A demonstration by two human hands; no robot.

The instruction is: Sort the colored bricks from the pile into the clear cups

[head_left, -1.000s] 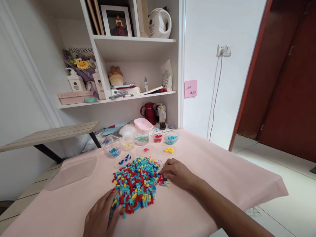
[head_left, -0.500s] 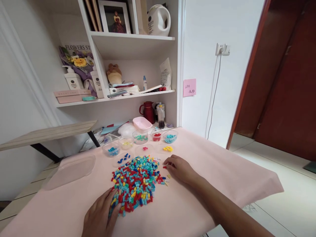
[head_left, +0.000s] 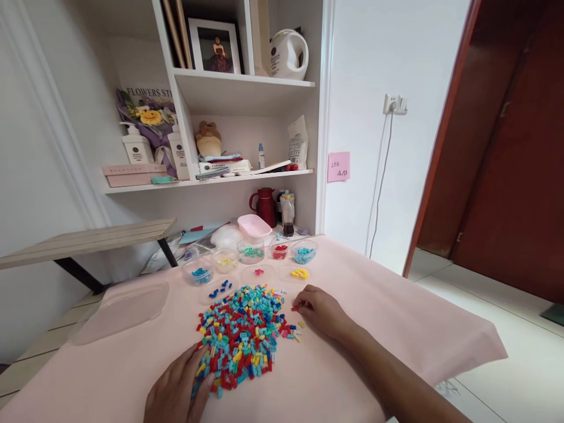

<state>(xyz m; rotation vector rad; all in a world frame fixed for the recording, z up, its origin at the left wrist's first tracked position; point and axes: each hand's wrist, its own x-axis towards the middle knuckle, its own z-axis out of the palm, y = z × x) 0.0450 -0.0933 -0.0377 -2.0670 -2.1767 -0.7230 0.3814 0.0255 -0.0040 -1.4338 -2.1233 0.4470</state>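
A heap of small mixed-colour toy building bricks [head_left: 242,329] lies on a pink-covered table [head_left: 352,376]. My left hand [head_left: 176,385] rests against the heap's near left edge, thumb and fingers apart, nothing visibly held. To the right of the heap, my right hand [head_left: 321,310] has its fingers bent together, with the fingertips on a small red brick [head_left: 295,309]. A few yellow bricks [head_left: 301,324] lie loose just below that hand. Its fingertips are partly hidden by the hand itself.
Behind the heap stand clear tubs of blue bricks [head_left: 200,274], green bricks [head_left: 252,252], red bricks [head_left: 279,252] and light-blue bricks [head_left: 304,254]. Shallow lids hold dark-blue bricks [head_left: 220,288] and yellow bricks [head_left: 300,274]. A large clear lid [head_left: 123,311] lies left; a pink basket [head_left: 254,226] stands behind.
The camera view has tilted up slightly. My right fingertips have come down closer onto the red brick. My left hand stays at the heap's edge.
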